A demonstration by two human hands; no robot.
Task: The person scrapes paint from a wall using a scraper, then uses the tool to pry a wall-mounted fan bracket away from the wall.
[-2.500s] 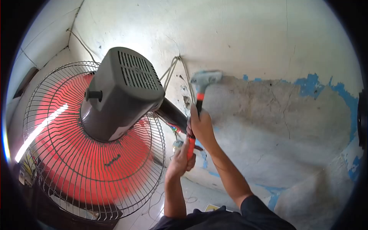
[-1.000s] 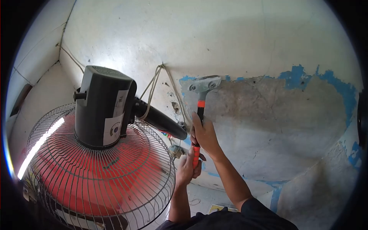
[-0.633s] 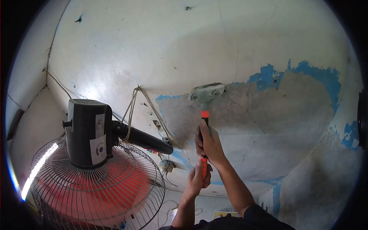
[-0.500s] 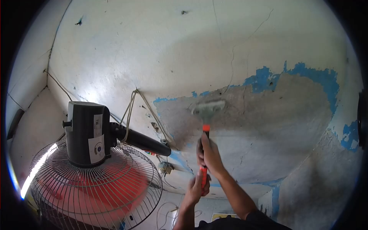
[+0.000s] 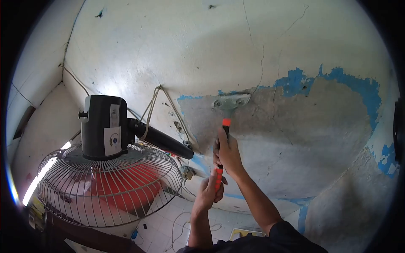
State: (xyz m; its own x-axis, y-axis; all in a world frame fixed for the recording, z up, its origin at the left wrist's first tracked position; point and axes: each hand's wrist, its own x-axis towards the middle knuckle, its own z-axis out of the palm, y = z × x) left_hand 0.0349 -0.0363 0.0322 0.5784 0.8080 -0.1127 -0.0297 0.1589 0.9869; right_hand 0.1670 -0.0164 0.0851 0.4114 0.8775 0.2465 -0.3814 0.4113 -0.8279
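Both hands hold a long-handled scraper [image 5: 226, 122] with a red and black handle and a wide metal blade. My right hand [image 5: 228, 154] wraps the upper part of the handle, below the red collar. Lower down, my left hand [image 5: 206, 192] grips the red end of the handle. The blade lies against the wall [image 5: 303, 122] at the upper edge of a bare grey patch, where blue [image 5: 295, 82] and pale paint [image 5: 202, 50] meet it. Fine cracks run through the pale paint above the blade.
A black fan [image 5: 103, 126] with a wire cage and blurred red blades stands close on the left. Its dark pole [image 5: 164, 144] reaches toward the wall. A looped cord [image 5: 154, 105] hangs from the wall beside it. Far below lie a tiled floor [image 5: 162, 223] and a loose cable [image 5: 174, 232].
The scraper blade has moved up the wall, up to the pale paint's edge, with both hands following. The view has shifted slightly, so the fan appears higher and further right.
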